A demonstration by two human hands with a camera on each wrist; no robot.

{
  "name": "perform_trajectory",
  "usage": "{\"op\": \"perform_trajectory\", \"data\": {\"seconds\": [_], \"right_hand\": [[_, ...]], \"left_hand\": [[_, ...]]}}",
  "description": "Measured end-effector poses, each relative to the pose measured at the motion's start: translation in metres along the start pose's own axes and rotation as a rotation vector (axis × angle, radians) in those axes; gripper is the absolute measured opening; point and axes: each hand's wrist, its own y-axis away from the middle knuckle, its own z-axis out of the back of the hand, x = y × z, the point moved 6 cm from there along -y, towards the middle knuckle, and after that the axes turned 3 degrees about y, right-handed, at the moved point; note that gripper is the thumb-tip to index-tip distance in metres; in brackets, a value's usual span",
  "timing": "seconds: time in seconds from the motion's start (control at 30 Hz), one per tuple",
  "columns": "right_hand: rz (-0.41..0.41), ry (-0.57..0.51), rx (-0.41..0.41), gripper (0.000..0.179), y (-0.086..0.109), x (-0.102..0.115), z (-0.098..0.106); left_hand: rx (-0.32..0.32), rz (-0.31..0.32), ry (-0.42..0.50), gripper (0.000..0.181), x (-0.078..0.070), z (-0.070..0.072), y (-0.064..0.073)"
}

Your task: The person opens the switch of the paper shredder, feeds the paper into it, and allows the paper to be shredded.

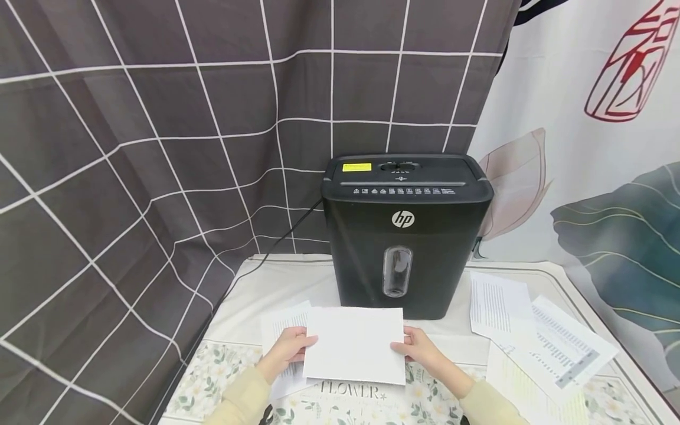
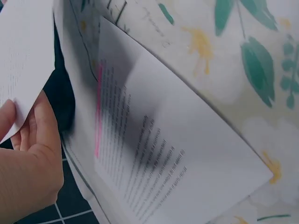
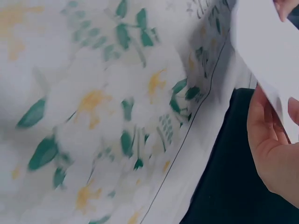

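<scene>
Paper (image 1: 355, 347) is between my two hands, level over the flowered tablecloth (image 1: 419, 407), just in front of the black HP shredder (image 1: 362, 251). My left hand (image 1: 287, 349) pinches one short edge and my right hand (image 1: 418, 349) the other, thumbs on the upper face, fingers curled beneath, closed to little more than the paper's thickness. I can't tell whether I have one sheet or several.

As I judge it, this round is only at its start: the paper is in hand and looks whole, well apart from the feed slot (image 1: 402, 183). Plenty seems left besides. One printed sheet (image 1: 275, 323) lies by my left hand; two more, a left one (image 1: 496, 304) and a right one (image 1: 571, 342), overlap off to my right, with a yellowish sheet (image 1: 571, 410) partly under them. Whether the bin window (image 1: 397, 271) shows any shreds, I can't make out.
</scene>
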Motion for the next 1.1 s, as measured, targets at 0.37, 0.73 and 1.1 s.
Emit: {"op": "perform_trajectory", "data": {"seconds": [0.37, 0.73, 1.1], "right_hand": [[0.114, 0.008, -0.010, 0.040, 0.013, 0.003, 0.025], [0.264, 0.045, -0.290, 0.020, 0.025, 0.012, 0.056], [0.535, 0.103, -0.373, 0.010, 0.036, 0.028, 0.078]], "left_hand": [[-0.055, -0.232, -0.114, 0.032, -0.026, -0.016, 0.008], [0.031, -0.425, -0.173, 0.026, -0.050, -0.034, 0.008], [0.104, -0.567, -0.281, 0.019, -0.077, -0.033, 0.005]]}}
